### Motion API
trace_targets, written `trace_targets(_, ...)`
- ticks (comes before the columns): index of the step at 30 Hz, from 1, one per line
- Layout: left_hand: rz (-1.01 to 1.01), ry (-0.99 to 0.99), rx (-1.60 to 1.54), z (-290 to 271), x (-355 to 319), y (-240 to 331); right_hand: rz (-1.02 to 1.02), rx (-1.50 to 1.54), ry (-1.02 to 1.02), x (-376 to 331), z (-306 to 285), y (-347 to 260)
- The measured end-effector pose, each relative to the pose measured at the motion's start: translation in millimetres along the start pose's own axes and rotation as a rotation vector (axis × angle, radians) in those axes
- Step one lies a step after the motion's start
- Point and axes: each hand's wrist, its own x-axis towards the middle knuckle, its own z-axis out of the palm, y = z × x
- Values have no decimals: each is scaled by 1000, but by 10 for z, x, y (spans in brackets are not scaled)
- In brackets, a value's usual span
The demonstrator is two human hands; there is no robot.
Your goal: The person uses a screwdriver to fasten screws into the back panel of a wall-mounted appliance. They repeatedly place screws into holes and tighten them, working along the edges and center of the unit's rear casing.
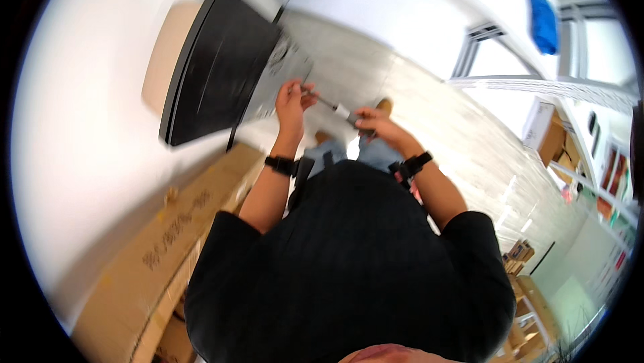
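Note:
In front of my body I hold what looks like a screwdriver (pixel 344 113), with a thin metal shaft and a grey and dark handle. My right hand (pixel 377 124) is closed around its handle. The fingers of my left hand (pixel 292 100) are pinched at the far end of the shaft; whether a small piece is also between them cannot be made out. Just beyond my left hand stands a grey metal panel (pixel 272 85), joined to a large black casing (pixel 225 68).
A long cardboard box (pixel 151 256) leans along the white wall at left. Metal-framed shelving (pixel 570 88) with a carton (pixel 540 125) and a blue item (pixel 542 22) stands at right. More cardboard (pixel 530 296) lies at lower right. My shoes (pixel 384 104) are on the pale floor (pixel 463 142).

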Motion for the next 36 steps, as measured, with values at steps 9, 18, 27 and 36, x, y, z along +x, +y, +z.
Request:
trace_targets(9, -31, -387, 134, 1862, 584, 462, -337, 205, 144, -810, -1269, -681)
trace_targets(18, 7, -605, 312, 2990, 1111, 726, -479, 340, 239, -1136, -1908, -1048)
trace_targets(27, 793, -285, 896, 3629, 2152, 850, -462, 416, 468, -1077, -2229, -1211)
trace_targets(36, 1143, -332, 985, 3799, 2698, 729, -476, 475, 628, -913, -2270, -1745)
